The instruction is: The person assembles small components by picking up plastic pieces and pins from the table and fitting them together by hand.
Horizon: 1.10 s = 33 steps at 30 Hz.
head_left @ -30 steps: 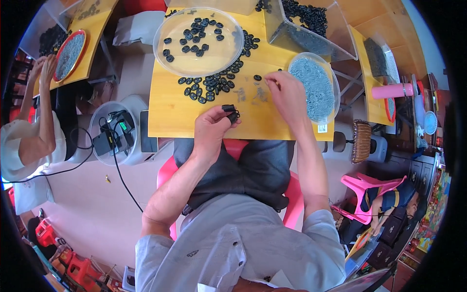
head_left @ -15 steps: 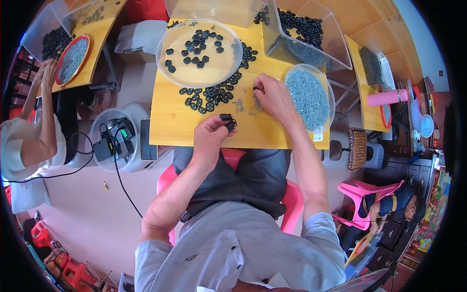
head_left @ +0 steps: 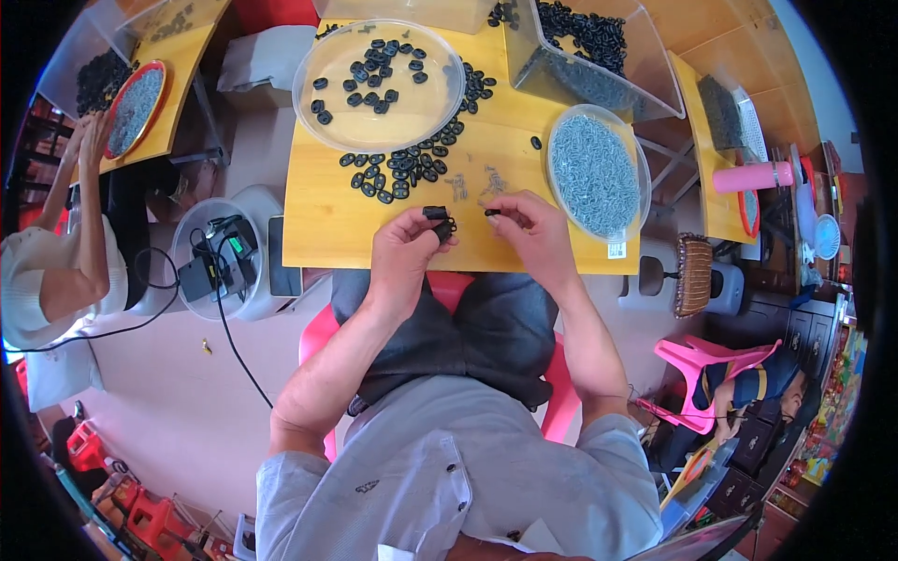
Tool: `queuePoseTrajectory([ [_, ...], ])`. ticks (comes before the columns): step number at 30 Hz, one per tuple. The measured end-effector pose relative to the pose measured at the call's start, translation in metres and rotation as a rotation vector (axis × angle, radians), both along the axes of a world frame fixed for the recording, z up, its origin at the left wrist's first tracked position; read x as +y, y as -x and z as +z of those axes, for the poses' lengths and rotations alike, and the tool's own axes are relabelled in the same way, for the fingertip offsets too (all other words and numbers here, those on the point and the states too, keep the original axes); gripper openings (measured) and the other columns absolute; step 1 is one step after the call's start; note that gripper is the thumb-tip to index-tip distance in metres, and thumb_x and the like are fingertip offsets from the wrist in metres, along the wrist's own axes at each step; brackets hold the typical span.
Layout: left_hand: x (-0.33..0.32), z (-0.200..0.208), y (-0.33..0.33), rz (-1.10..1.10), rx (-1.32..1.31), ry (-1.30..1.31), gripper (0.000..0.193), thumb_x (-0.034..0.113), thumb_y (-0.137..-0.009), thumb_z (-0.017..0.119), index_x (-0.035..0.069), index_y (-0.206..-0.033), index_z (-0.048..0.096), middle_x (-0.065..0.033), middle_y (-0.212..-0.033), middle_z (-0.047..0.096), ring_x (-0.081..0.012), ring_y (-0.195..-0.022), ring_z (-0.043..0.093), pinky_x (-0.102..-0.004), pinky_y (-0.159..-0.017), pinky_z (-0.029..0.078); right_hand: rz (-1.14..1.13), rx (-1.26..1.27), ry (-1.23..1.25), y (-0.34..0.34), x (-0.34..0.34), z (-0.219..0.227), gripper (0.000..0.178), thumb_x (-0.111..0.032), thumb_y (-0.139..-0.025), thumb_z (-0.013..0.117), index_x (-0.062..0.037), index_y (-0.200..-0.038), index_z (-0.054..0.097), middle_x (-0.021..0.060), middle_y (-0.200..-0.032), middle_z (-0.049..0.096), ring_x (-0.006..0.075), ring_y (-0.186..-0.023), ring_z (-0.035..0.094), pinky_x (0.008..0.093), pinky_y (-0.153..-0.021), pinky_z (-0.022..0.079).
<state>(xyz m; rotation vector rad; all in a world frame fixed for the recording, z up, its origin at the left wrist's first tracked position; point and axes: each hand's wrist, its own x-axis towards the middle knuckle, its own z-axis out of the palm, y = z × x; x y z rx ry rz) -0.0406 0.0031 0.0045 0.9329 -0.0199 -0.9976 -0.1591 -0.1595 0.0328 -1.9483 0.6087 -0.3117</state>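
My left hand (head_left: pixel 400 260) is closed near the table's front edge, pinching a small black plastic piece with a round hole (head_left: pixel 450 227). Black also covers the tip of a finger there, perhaps a finger cover. Facing it a short way to the right, my right hand (head_left: pixel 537 239) is closed in a pinch. A dark bit (head_left: pixel 492 212) shows at its fingertips; whether that is a cover or a held part, I cannot tell. Just beyond lie small loose screws (head_left: pixel 494 181) and a second little group of screws (head_left: pixel 459 188). Black two-holed pieces (head_left: pixel 400 168) lie scattered farther left.
A clear round tray (head_left: pixel 309 122) holds several black pieces. To the right stands a clear bowl (head_left: pixel 645 201) full of silvery screws (head_left: pixel 597 173). Behind it, a clear bin (head_left: pixel 561 93) holds many black pieces. At the left, another person's hands (head_left: pixel 91 136) work beside a red-rimmed tray (head_left: pixel 161 79).
My right hand has drawn back from the loose screws toward me, closer to my left hand's level. A lone black piece beside the screw bowl is now uncovered. My left hand has barely moved.
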Motion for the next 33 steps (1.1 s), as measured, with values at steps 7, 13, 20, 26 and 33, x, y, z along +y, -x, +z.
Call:
queuePoseTrajectory([
  [7,-0.001,-0.003,0.008,0.032,-0.069,-0.018,0.019,-0.007,-0.089,0.056,-0.002,-0.107,0.062,-0.0106,-0.099,0.067,-0.0202,-0.089,0.068,-0.028,-0.079,0.055,0.123,0.078,0.127,0.003,0.017,0.01,0.017,-0.003,-0.087,0.066,0.0005,-0.103,0.067,0.014,-0.091,0.069,0.0178,-0.078,0.067,0.0279,-0.069,0.052],
  [13,-0.006,-0.008,0.016,-0.025,-0.151,-0.017,0.018,-0.009,-0.088,0.056,-0.003,-0.104,0.063,-0.0108,-0.1,0.068,-0.0201,-0.092,0.068,-0.0317,-0.085,0.056,0.049,0.08,0.019,0.006,0.022,0.004,0.016,-0.004,-0.086,0.067,0.0026,-0.101,0.066,0.0128,-0.086,0.07,0.0184,-0.074,0.068,0.0283,-0.066,0.053],
  [20,-0.007,-0.009,0.016,-0.059,-0.087,0.073,0.02,-0.009,-0.089,0.055,-0.003,-0.106,0.063,-0.0103,-0.101,0.068,-0.015,-0.093,0.066,-0.0283,-0.085,0.055,-0.134,-0.166,-0.295,0.008,0.027,-0.024,0.019,-0.002,-0.085,0.067,0.0027,-0.103,0.067,0.0095,-0.088,0.07,0.0141,-0.077,0.067,0.0272,-0.069,0.053],
  [26,0.002,-0.002,0.016,0.04,-0.068,-0.038,0.021,-0.012,-0.087,0.049,-0.004,-0.102,0.062,-0.0116,-0.102,0.066,-0.0231,-0.094,0.067,-0.0372,-0.087,0.057,-0.05,-0.134,-0.361,0.015,0.024,-0.017,0.021,0.001,-0.086,0.066,0.0,-0.107,0.068,0.0027,-0.091,0.066,0.0083,-0.081,0.062,0.0213,-0.07,0.049],
  [33,-0.007,-0.012,0.024,-0.01,-0.078,-0.046,0.021,-0.012,-0.088,0.053,-0.001,-0.102,0.064,-0.0095,-0.099,0.067,-0.0187,-0.085,0.068,-0.0303,-0.076,0.056,-0.069,-0.19,-0.534,0.025,0.012,-0.011,0.027,0.005,-0.084,0.063,0.0009,-0.11,0.068,0.0051,-0.101,0.067,0.009,-0.087,0.062,0.0226,-0.078,0.049],
])
